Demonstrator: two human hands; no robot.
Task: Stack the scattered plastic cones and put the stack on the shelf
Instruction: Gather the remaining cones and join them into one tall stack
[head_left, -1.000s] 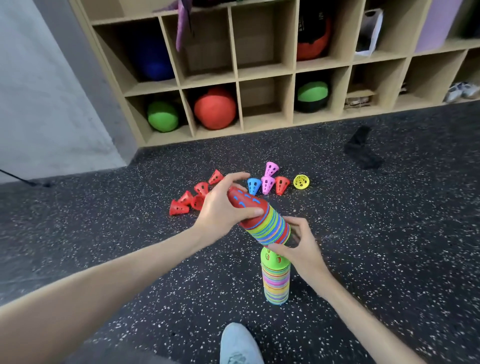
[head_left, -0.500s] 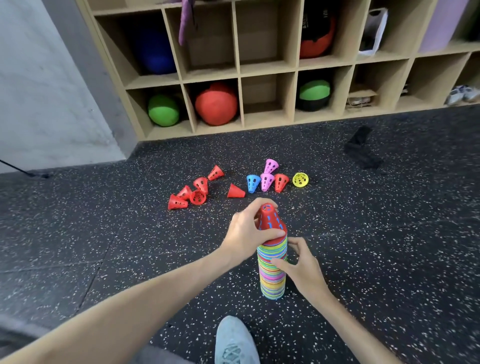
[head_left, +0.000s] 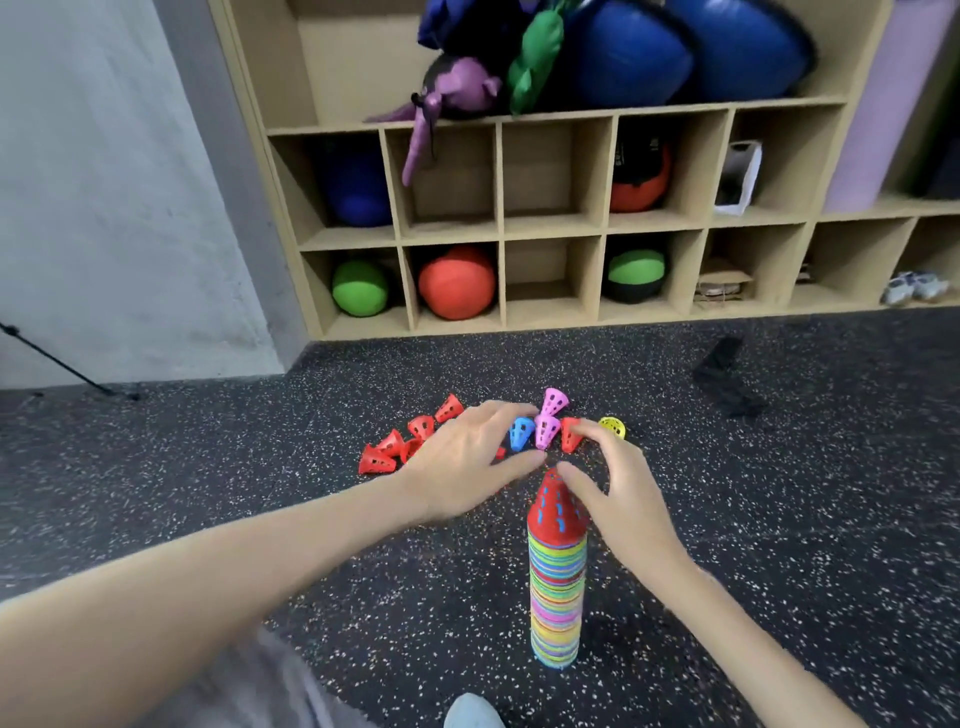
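Head view | cone stack (head_left: 556, 587) upright under right hand (head_left: 621, 493) (released) | left hand (head_left: 465, 460) released, beyond stack

Left hand (head_left: 467, 457) covers part of the red cone cluster (head_left: 400, 447) — count unclear. Right hand (head_left: 618, 488) hides the stack (head_left: 556, 587) tip's right side — contact uncertain. Shoe (head_left: 472, 713) cut off at bottom edge. Shelf (head_left: 550, 228) top cropped.
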